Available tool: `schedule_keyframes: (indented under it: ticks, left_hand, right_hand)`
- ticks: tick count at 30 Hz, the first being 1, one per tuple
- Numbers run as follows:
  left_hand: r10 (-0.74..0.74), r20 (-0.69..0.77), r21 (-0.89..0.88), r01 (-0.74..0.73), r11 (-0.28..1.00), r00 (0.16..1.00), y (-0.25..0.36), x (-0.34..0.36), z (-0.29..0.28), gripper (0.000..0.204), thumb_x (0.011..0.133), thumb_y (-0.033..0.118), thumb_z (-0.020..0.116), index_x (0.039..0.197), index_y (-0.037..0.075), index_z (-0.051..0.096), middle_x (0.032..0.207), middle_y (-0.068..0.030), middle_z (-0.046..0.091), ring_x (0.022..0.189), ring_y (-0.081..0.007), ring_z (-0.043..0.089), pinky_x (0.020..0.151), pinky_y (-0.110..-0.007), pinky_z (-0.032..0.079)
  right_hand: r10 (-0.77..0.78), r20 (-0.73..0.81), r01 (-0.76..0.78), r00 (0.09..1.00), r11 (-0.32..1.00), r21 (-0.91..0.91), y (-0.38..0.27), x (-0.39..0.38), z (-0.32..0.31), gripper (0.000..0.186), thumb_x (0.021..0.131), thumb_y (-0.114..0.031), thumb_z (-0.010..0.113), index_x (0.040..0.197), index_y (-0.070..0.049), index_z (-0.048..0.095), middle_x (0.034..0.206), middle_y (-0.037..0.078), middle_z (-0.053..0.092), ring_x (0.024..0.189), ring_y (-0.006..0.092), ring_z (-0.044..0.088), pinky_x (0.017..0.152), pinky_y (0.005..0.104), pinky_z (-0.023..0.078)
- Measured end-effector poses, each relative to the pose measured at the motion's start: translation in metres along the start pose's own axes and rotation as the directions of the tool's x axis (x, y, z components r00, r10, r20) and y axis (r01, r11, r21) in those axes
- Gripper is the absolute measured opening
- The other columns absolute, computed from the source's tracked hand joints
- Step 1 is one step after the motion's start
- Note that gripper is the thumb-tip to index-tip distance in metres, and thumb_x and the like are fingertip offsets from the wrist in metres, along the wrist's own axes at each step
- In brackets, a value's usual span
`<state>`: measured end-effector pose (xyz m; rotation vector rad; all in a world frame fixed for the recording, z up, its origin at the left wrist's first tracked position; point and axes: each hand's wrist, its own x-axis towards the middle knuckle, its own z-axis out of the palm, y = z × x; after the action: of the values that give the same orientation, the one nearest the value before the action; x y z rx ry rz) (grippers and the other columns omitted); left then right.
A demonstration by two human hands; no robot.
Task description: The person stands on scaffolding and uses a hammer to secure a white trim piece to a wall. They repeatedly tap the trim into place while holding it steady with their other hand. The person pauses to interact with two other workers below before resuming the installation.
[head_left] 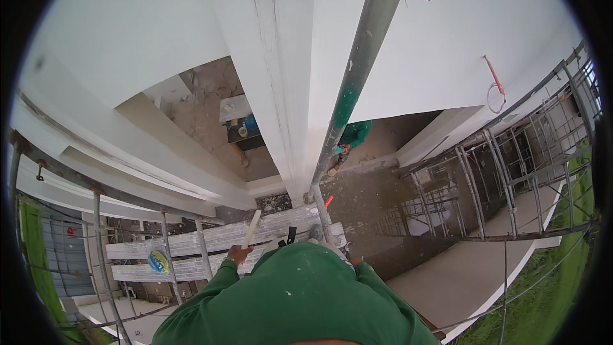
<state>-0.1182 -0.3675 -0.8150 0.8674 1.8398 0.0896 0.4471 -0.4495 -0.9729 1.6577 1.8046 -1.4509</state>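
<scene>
Left fingers (pixel 241 254) hold pale strip (pixel 252 229) near plank (pixel 228 234) edge, pole (pixel 355 67) apart.

From where I'm standing, I'm making out no text I can read. On the left, a blue-and-yellow packet (pixel 158 262) is lying on the pale planks (pixel 185 240) and is showing a light band of what is looking like print, too small and blurred for me. Farther left, a red spot (pixel 70 231) is showing on bluish sheeting (pixel 60 255), maybe a sign; I'm not telling which.
</scene>
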Motion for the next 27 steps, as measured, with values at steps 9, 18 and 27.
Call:
schedule_keyframes:
  ticks: [9, 18, 27]
  left_hand:
    - [0.547, -0.187, 0.197, -0.514, 0.835, 0.816, 0.090, -0.004, -0.023, 0.052, 0.080, 0.052, 0.078, 0.085, 0.001, 0.070, 0.080, -0.0177, 0.066, 0.074, -0.0374, 0.064, 0.068, -0.046, 0.049]
    - [0.901, 0.407, 0.228, -0.938, -0.263, -0.153, 0.367, -0.028, -0.069, 0.030, 0.073, 0.031, 0.081, 0.085, 0.008, 0.067, 0.097, -0.0072, 0.063, 0.095, -0.0289, 0.059, 0.084, -0.041, 0.051]
    - [0.661, 0.582, 0.223, -0.689, -0.690, -0.473, 0.504, -0.137, -0.078, 0.030, 0.075, 0.035, 0.078, 0.093, 0.013, 0.068, 0.079, -0.0028, 0.062, 0.083, -0.0234, 0.064, 0.079, -0.039, 0.052]
  right_hand:
    - [0.399, 0.295, -0.479, 0.868, 0.829, 0.290, -0.038, -0.019, -0.031, 0.049, 0.098, -0.045, 0.048, 0.122, -0.008, 0.069, 0.097, 0.018, 0.075, 0.086, 0.0322, 0.074, 0.081, 0.0428, 0.057]
    - [0.477, 0.022, -0.416, 0.878, 0.741, 0.526, -0.100, 0.003, 0.039, 0.047, 0.100, -0.044, 0.050, 0.096, -0.004, 0.075, 0.077, 0.015, 0.073, 0.067, 0.0219, 0.072, 0.070, 0.0383, 0.059]
    - [0.782, -0.046, -0.531, 0.622, 0.464, 0.709, -0.249, -0.019, 0.151, 0.064, 0.089, -0.062, 0.057, 0.109, -0.003, 0.073, 0.114, 0.028, 0.069, 0.114, 0.0433, 0.064, 0.095, 0.0475, 0.051]
